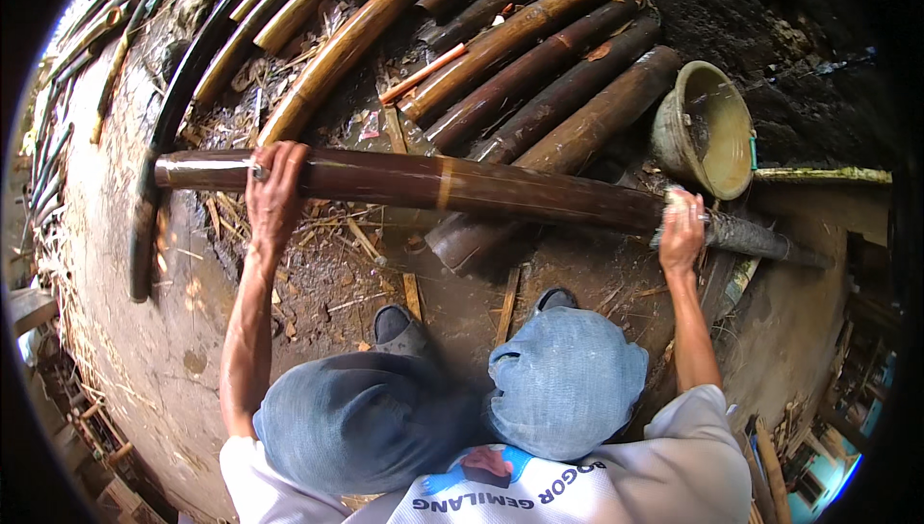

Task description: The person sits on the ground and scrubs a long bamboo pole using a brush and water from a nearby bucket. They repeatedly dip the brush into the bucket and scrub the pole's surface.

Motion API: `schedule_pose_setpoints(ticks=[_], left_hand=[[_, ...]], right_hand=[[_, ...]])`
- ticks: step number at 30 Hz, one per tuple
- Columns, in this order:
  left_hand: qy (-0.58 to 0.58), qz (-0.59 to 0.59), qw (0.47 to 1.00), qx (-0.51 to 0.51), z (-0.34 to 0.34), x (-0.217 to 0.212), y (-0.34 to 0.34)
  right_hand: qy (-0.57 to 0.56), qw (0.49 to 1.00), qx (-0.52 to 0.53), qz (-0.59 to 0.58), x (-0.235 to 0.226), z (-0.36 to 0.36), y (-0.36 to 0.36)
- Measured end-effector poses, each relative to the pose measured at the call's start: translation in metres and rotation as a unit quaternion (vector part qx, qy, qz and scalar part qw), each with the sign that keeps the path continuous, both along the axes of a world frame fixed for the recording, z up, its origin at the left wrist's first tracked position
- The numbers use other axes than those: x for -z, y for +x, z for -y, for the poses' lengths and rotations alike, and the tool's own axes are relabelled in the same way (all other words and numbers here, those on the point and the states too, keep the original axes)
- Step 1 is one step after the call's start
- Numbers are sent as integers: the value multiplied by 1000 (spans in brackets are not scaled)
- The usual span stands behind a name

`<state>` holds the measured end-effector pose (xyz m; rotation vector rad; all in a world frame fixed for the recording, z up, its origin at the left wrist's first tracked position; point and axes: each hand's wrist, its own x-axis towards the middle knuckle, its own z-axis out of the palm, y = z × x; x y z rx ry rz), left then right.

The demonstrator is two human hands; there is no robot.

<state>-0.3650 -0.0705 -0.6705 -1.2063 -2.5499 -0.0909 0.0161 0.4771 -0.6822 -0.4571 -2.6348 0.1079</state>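
A long wet, dark brown bamboo pole (375, 178) lies crosswise in front of my knees, with a pale ring at a node near its middle. My left hand (276, 192) is closed over it near its left end, fingers curled across the top. Toward the other end, my right hand (681, 235) presses a pale wad (680, 199) onto the pole; its exact kind is too blurred to tell. Beyond that hand the pole's surface looks grey and rough. The left end rests across a dark curved pole (144, 235).
More bamboo poles (568, 67) lie side by side on the muddy ground ahead. A worn bucket (664, 134) tilts at the right, cloudy liquid inside. A thin orange stick (423, 74) lies among the poles. Wood strips and plant scraps litter the ground around my shoes (392, 324).
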Motion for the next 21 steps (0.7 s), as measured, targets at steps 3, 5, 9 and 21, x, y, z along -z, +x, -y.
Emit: schedule_pose_setpoints(ticks=[3, 5, 9, 21], left_hand=[[-30, 13, 990, -136, 43, -10, -7], [-66, 73, 994, -56, -1, -43, -5], [-33, 113, 991, 60, -37, -15, -22], [48, -25, 998, -34, -19, 20, 7]], right_hand=[[-104, 994, -39, 10, 2, 80, -74], [-123, 983, -127, -51, -15, 183, -155], [-33, 966, -244, -75, 7, 290, -266], [-44, 994, -102, 13, -12, 127, -113]])
